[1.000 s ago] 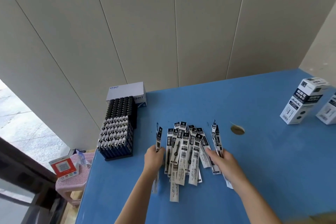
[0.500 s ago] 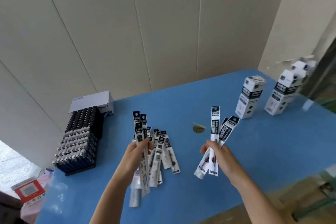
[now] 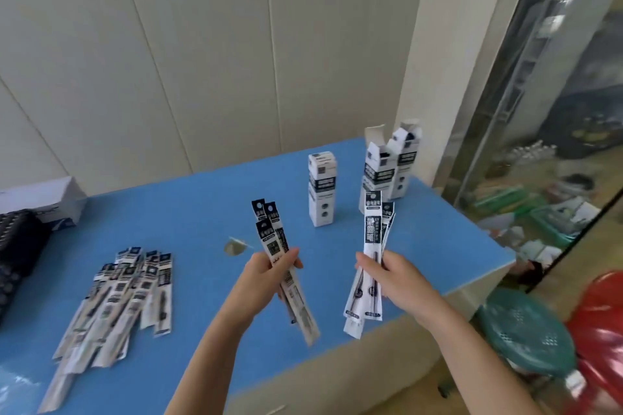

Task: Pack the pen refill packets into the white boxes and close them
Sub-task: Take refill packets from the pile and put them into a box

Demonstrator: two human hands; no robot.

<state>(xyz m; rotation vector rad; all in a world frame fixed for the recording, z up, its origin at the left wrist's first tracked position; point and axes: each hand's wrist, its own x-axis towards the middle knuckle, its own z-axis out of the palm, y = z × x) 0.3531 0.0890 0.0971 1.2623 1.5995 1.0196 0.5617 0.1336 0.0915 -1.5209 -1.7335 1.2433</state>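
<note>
A blue table [image 3: 188, 212] fills the middle and lower left of the frame, against a pale panelled wall [image 3: 202, 44]. At the lower left lies a loose heap of pen refill packets [image 3: 114, 300], fanned and overlapping, likely stock waiting to be packed. Toward the table's upper right stands 1 closed box [image 3: 322, 190], white and upright. To its right are 2 open boxes [image 3: 377, 172], close together, top flaps raised, probably so packets can go in end-first. In the lower centre the person's 2 bare hands are raised above the table, apart from each other. The left hand [image 3: 266, 280] has its fingers curled round a left bundle [image 3: 269, 232] of about 3 packets, printed tops up, leaning toward the upper left. The right hand [image 3: 401, 276] pinches a right bundle [image 3: 372, 232] of several packets between thumb and fingers, upright, its top overlapping the nearer open box in the view. Gripping both bundles mid-length seems meant to keep them aligned for a narrow box. No held packet is boxed yet.
</note>
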